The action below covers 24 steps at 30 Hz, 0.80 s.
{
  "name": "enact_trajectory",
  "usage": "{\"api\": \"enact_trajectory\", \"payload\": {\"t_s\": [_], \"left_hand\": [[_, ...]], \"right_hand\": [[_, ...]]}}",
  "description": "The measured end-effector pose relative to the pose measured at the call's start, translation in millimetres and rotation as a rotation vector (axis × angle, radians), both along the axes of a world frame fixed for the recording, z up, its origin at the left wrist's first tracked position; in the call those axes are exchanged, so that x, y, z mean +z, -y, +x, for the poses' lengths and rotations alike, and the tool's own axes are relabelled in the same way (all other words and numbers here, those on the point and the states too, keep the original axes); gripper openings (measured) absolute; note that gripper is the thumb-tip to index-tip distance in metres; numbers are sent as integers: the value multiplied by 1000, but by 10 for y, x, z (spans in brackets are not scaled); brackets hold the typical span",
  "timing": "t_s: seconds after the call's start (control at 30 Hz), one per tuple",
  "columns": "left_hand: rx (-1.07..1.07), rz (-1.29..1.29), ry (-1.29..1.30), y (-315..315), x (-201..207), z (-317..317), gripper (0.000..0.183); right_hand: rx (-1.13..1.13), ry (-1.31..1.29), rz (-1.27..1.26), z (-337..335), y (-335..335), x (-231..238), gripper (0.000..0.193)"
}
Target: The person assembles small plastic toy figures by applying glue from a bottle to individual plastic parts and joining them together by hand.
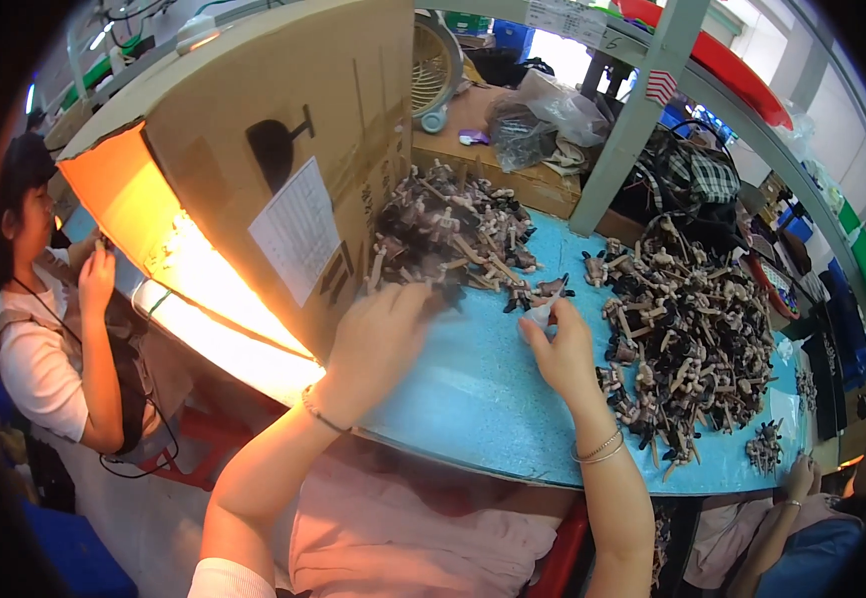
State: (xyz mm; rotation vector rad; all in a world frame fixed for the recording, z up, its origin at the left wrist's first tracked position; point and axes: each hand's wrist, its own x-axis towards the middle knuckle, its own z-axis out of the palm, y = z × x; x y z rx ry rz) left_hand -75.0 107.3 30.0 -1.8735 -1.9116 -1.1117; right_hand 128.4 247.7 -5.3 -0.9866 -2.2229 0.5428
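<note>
My left hand is over the near edge of a pile of small figures with dark and tan limbs. Its fingers are smeared by motion, and a dark blurred piece shows at the fingertips; whether they grip it I cannot make out. My right hand is closed around a small whitish object with a thin pointed tip, mostly covered by the fingers. Just beyond that tip a few dark figures lie on the blue tabletop.
A tall cardboard box stands to my left, with a lit space behind it. A larger heap of figures covers the right side. A metal post rises at the back. Co-workers sit at left and right.
</note>
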Motion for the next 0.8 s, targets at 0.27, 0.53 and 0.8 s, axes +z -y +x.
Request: {"api": "enact_trajectory", "payload": {"t_s": [0.27,0.53,0.8], "left_hand": [[-265,-443,-172,67,231,287,15],[-469,-411,204,-18,-159,595,36],[-485,-341,-80,99,-221,459,48]], "right_hand": [[126,-512,-453,177,481,92,25],[82,-424,-457,510,878,102,36],[31,-671,-667,758,1027,-33,28]]}}
